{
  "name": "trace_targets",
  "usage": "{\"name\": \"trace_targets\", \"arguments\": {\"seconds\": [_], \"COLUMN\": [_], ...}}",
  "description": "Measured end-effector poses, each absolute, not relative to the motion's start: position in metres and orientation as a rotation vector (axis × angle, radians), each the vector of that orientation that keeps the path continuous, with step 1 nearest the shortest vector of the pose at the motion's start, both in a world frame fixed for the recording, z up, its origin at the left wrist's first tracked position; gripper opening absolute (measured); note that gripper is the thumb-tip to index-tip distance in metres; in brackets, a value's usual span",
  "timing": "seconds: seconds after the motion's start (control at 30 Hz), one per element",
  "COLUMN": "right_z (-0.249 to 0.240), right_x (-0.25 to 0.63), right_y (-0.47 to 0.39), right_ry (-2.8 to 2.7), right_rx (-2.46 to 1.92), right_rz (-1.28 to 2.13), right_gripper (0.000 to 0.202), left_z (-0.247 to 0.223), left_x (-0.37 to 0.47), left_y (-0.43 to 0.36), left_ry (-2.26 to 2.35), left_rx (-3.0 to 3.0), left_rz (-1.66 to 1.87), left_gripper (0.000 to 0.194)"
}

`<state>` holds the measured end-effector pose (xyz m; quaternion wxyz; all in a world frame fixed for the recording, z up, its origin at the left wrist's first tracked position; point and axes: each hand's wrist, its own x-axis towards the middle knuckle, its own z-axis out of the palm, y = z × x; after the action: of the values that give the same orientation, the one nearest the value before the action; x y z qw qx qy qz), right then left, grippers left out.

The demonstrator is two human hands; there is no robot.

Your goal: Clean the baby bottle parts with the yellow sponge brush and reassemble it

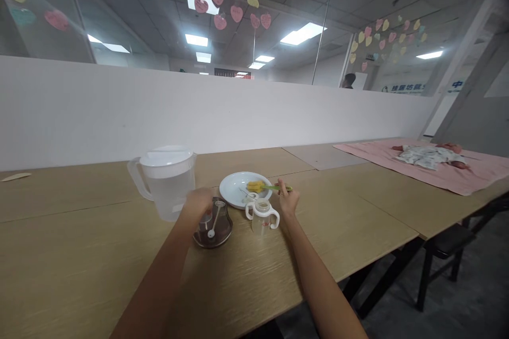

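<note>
Right hand: the right hand (289,201) has its fingers closed around the handle of the green-handled brush (271,187), at the right rim of the plate.
Brush: it should be light, with a rather stiff handle; its yellow head (254,186) looks soft, like sponge, and will probably bend when pressed. The far end of the handle seems the good place to hold.
Left hand: the left hand (200,202) is blurred, just above a small clear cup (205,219) and perhaps touching it; I cannot tell if the fingers grip it.
Clear cup: plastic or glass, I cannot say; thin walls may be fragile, so a gentle hold around the side would be wise.
Brown tray: the brown tray (223,234) is under the cup, and a pale stick (215,220) lies in it, thin and surely light.
Bottle: between the two hands, the two-handled bottle (261,224) stands upright and without lid on the table (254,280). It is likely light, hard plastic, slippery if wet; the side handles give the safest hold.
Plate: the white plate (229,185) lies behind the bottle, with the brush head over it; smooth, best taken by the rim.
Pitcher: farther left, the pitcher (173,190) would be heavy if full; its handle faces left.
</note>
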<state>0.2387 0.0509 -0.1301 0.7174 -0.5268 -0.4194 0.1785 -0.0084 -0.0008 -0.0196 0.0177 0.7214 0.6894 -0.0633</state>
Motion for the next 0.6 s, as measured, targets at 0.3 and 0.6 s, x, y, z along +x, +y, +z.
{"name": "trace_targets", "arguments": {"seconds": [0.3,0.6], "right_z": [-0.123,-0.125], "right_x": [0.237,0.236], "right_y": [0.047,0.05], "right_ry": [-0.892,-0.843], "right_rx": [-1.156,-1.108], "right_rz": [0.434,0.536], "right_gripper": [0.065,0.066], "left_z": [-0.019,-0.05], "left_x": [0.015,0.033], "left_y": [-0.004,0.009], "left_ry": [1.838,1.656], "left_rx": [2.487,2.542], "left_rz": [0.099,0.187], "left_gripper": [0.033,0.03]}}
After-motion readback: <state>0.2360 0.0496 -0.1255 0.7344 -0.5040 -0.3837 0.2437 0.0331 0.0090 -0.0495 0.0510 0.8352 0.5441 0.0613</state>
